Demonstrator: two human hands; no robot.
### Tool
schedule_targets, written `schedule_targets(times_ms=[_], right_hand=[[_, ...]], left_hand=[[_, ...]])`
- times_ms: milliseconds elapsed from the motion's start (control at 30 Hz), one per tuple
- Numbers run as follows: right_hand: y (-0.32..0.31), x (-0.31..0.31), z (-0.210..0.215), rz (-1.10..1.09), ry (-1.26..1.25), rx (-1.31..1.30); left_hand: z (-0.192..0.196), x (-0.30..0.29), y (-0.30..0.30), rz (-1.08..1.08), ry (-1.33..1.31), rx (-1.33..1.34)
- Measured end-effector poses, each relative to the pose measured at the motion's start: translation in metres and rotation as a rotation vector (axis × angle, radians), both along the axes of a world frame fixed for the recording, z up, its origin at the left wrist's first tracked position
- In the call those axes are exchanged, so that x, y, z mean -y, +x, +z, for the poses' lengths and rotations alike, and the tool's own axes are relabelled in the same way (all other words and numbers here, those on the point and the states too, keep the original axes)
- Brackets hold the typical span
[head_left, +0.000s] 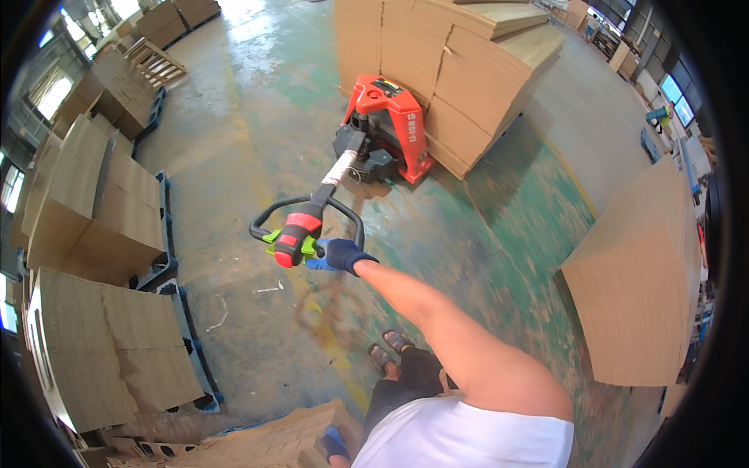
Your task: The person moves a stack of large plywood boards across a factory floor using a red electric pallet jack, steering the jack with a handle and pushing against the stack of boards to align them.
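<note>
My right hand (338, 255), in a dark blue glove, grips the right side of the black loop handle (269, 212) of a red powered pallet truck (392, 118). The handle head is red with green levers, and its tiller slants up to the truck body. The truck's forks sit under a tall stack of flat cardboard sheets (460, 70). My left hand (334, 442), also in a blue glove, shows only partly at the bottom edge. It is beside a low pile of cardboard (265, 441), and its grip is hidden.
Pallets of stacked cardboard (94, 210) line the left side, with another stack (117, 351) at the lower left. A large cardboard stack (640, 281) stands on the right. The worn green and grey concrete floor (257, 117) runs between them. My sandalled feet (388, 349) are below the handle.
</note>
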State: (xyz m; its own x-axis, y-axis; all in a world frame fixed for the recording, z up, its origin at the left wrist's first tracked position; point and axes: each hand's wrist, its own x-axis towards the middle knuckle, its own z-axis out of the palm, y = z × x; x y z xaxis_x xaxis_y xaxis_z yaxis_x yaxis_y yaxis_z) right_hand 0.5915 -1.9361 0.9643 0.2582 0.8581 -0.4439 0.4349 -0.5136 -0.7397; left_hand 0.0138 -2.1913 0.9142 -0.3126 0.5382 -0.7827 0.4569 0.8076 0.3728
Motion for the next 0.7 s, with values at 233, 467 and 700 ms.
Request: schedule_targets(times_ms=[233, 467, 700], right_hand=[[-0.015, 0.014, -0.002, -0.066, 0.156, -0.04], [-0.075, 0.056, 0.012, -0.259, 0.349, -0.027], [-0.109, 0.072, 0.022, -0.305, 0.31, 0.004]], left_hand=[[-0.005, -0.171, 0.097, 0.086, 0.197, 0.22], [0.035, -0.366, 0.244, -0.572, 1.048, 0.107], [0.061, -0.44, 0.36, -0.653, 1.052, 0.385]])
